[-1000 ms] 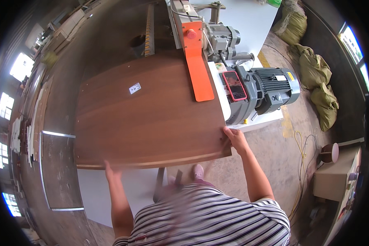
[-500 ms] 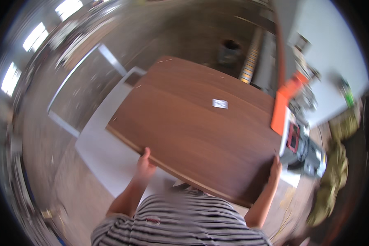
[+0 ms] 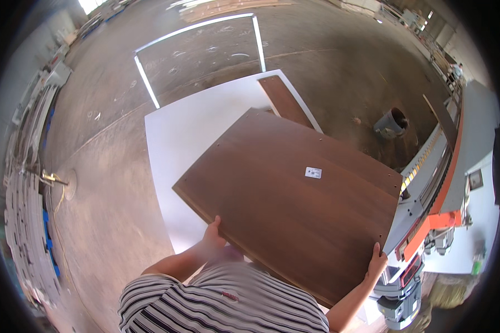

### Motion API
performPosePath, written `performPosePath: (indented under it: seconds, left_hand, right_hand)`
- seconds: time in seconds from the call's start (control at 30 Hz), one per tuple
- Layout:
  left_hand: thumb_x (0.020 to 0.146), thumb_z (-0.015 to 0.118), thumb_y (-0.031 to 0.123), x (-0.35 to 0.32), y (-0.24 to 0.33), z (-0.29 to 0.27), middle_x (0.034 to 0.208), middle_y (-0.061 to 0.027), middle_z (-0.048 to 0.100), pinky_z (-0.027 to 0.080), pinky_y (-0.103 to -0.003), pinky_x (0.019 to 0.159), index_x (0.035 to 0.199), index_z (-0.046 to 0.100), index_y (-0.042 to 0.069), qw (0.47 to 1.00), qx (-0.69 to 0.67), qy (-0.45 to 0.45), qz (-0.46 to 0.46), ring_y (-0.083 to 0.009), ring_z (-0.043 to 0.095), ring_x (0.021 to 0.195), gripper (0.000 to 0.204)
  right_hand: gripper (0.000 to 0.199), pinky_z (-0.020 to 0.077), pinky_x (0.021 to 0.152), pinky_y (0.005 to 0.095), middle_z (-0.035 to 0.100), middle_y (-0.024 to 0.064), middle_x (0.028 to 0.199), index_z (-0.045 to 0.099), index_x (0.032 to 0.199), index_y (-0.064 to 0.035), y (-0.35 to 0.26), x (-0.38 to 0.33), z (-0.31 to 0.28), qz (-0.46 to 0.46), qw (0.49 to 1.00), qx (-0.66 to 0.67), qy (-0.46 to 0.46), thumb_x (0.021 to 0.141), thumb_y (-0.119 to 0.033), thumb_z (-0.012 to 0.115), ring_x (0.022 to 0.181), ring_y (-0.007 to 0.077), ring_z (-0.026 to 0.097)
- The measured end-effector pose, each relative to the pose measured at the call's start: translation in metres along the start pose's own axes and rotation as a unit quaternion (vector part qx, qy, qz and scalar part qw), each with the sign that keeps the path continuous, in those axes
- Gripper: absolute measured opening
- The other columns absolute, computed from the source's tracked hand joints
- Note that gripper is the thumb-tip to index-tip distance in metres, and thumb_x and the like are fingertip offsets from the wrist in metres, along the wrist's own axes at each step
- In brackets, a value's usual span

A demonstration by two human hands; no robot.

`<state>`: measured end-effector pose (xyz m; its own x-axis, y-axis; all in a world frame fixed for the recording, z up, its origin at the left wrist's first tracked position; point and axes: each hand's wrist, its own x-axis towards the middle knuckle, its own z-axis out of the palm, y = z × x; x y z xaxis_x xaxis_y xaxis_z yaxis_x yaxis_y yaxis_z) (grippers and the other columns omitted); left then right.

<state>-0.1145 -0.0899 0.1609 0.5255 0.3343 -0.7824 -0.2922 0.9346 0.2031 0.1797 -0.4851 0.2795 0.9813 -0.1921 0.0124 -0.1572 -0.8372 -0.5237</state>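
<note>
A large brown wood-grain panel (image 3: 283,188) is held tilted in front of my body, with small drilled holes along its edges and a white label (image 3: 313,172) on its face. My left hand (image 3: 214,236) is closed on the near edge, thumb on top and the other fingers hidden beneath. On the right edge, near the close corner, my right hand (image 3: 376,262) grips the panel with its thumb on the face. Beyond and partly under the panel lies a white tabletop (image 3: 178,150), where a narrow brown strip of board (image 3: 286,101) rests near the far right edge.
A light metal frame (image 3: 197,26) stands past the tabletop. To the right is a long machine with an orange cover (image 3: 428,230), and a grey bucket (image 3: 391,123) sits on the floor beyond. Stacked boards (image 3: 30,166) line the left side.
My view has swung to the right-hand side's machine less and toward the white tabletop more. The panel, held in both hands, has turned along with me, and the brown strip now shows.
</note>
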Motion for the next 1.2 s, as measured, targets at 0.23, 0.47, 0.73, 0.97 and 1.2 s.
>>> performPosePath:
  seconds: [0.23, 0.47, 0.73, 0.97, 1.2]
  left_hand:
    - [0.091, 0.023, 0.052, -0.025, 0.006, -0.032, 0.138, -0.014, 0.03, 0.023, -0.042, 0.105, 0.134, 0.028, 0.007, 0.845, -0.273, -0.438, -0.139, -0.0298, 0.031, 0.126, 0.062]
    - [0.094, 0.039, 0.033, 0.099, 0.024, -0.138, 0.126, -0.0154, 0.044, 0.038, -0.042, 0.096, 0.124, 0.039, 0.0, 0.988, -0.105, 0.076, 0.081, -0.0285, 0.043, 0.115, 0.045]
    - [0.079, 0.061, 0.048, 0.165, 0.077, -0.162, 0.136, -0.017, 0.025, 0.04, -0.048, 0.089, 0.136, 0.008, 0.004, 0.988, 0.054, 0.1, 0.102, -0.0343, 0.039, 0.116, 0.089]
    - [0.084, 0.053, 0.049, 0.0, 0.032, -0.098, 0.134, -0.0101, 0.029, 0.038, -0.051, 0.089, 0.137, 0.008, 0.017, 0.983, 0.075, 0.166, 0.013, -0.0282, 0.035, 0.119, 0.076]
    - [0.093, 0.042, 0.033, 0.023, 0.081, -0.227, 0.12, -0.0122, 0.049, 0.044, -0.036, 0.086, 0.133, 0.032, 0.008, 0.882, 0.3, 0.277, 0.236, -0.0218, 0.049, 0.106, 0.049]
  right_hand:
    - [0.053, 0.0446, 0.071, 0.0419, 0.061, 0.0247, 0.08, 0.06, 0.084, 0.0097, -0.055, 0.011, 0.07, -0.063, 0.995, -0.054, -0.056, 0.081, -0.044, 0.06, 0.077, 0.0381, 0.058]
    - [0.049, 0.044, 0.068, 0.0402, 0.061, 0.0222, 0.081, 0.058, 0.087, 0.0088, -0.106, -0.005, 0.116, -0.112, 0.99, -0.007, -0.084, 0.087, -0.04, 0.052, 0.071, 0.0297, 0.056]
    - [0.041, 0.0494, 0.059, 0.0335, 0.058, 0.0162, 0.092, 0.052, 0.101, 0.0075, -0.137, -0.047, 0.217, -0.064, 0.954, 0.093, -0.277, 0.09, -0.032, 0.049, 0.08, 0.0229, 0.059]
    - [0.041, 0.0555, 0.069, 0.0427, 0.058, 0.0144, 0.102, 0.044, 0.113, 0.0021, -0.137, -0.16, 0.298, 0.1, 0.722, 0.273, -0.628, 0.087, -0.026, 0.057, 0.083, 0.0289, 0.062]
    - [0.024, 0.055, 0.062, 0.0379, 0.06, 0.0099, 0.095, 0.054, 0.102, -0.0043, -0.141, -0.227, 0.36, 0.278, 0.663, 0.334, -0.61, 0.084, -0.019, 0.061, 0.081, 0.0233, 0.062]
